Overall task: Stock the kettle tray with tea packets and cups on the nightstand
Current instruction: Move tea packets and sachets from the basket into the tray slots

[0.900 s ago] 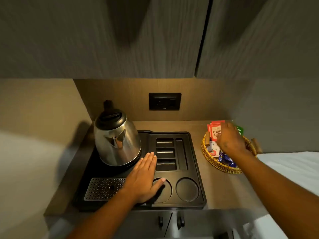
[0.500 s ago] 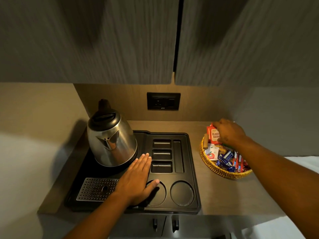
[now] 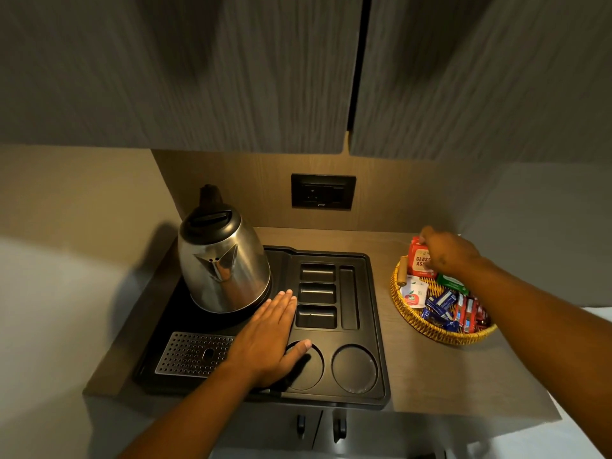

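A black kettle tray [image 3: 374,326] lies on the wooden nightstand top, with a steel kettle [image 3: 222,263] standing at its back left. Three small rectangular slots [image 3: 317,294], a long slot and two round cup wells [image 3: 354,367] show nothing inside. My left hand [image 3: 270,339] rests flat on the tray, fingers together, thumb over the left cup well. A woven basket [image 3: 430,331] to the right holds tea packets and sachets. My right hand [image 3: 447,251] pinches the top of upright red tea packets [image 3: 418,260] at the basket's back.
A perforated metal drip grate [image 3: 193,354] fills the tray's front left. A black wall socket [image 3: 323,192] sits behind the tray. Grey cabinet doors [image 3: 231,71] hang low overhead. Something white [image 3: 596,326] lies to the right of the nightstand. Drawer handles [image 3: 337,427] sit below the front edge.
My right hand has shifted from the basket's middle to its back edge and closed on the red tea packets. The left hand has stayed flat on the tray.
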Action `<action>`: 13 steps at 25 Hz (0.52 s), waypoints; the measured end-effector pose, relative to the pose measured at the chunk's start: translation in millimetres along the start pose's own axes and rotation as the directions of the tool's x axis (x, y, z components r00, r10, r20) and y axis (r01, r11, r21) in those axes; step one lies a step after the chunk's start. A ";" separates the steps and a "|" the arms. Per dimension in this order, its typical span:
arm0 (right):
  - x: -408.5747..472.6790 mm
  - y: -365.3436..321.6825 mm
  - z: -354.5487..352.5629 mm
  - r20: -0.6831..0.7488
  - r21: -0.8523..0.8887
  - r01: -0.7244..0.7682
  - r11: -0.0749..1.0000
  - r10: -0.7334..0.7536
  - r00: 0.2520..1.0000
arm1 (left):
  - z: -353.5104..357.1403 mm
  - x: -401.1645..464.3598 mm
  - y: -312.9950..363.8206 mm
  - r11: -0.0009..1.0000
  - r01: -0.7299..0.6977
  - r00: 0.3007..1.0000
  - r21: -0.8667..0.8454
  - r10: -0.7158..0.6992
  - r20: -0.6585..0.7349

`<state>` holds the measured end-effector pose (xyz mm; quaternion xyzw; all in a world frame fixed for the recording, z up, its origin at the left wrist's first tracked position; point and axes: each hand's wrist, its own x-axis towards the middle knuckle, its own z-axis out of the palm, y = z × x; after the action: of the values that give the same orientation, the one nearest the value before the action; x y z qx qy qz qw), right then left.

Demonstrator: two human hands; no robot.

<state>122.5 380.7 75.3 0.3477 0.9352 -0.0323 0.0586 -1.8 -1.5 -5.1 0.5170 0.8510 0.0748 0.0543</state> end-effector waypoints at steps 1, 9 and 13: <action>-0.1 -0.7 -1.3 0.023 0.007 0.004 1.000 -0.004 1.000 | 0.2 0.0 0.2 1.000 -0.003 1.000 -0.001 0.003 -0.005; -2.2 -25.9 -73.6 0.125 0.230 0.052 0.972 -0.082 0.989 | -3.0 -1.9 1.9 1.000 -0.006 1.000 -0.028 0.006 -0.014; -2.1 -93.1 -74.9 0.052 0.376 0.202 0.905 -0.238 0.970 | -3.0 -0.4 1.2 1.000 -0.009 1.000 -0.022 0.009 -0.018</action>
<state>56.6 316.5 151.7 0.2428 0.9419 -0.2299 0.0336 -1.1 -1.6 -2.0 0.5194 0.8482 0.0892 0.0521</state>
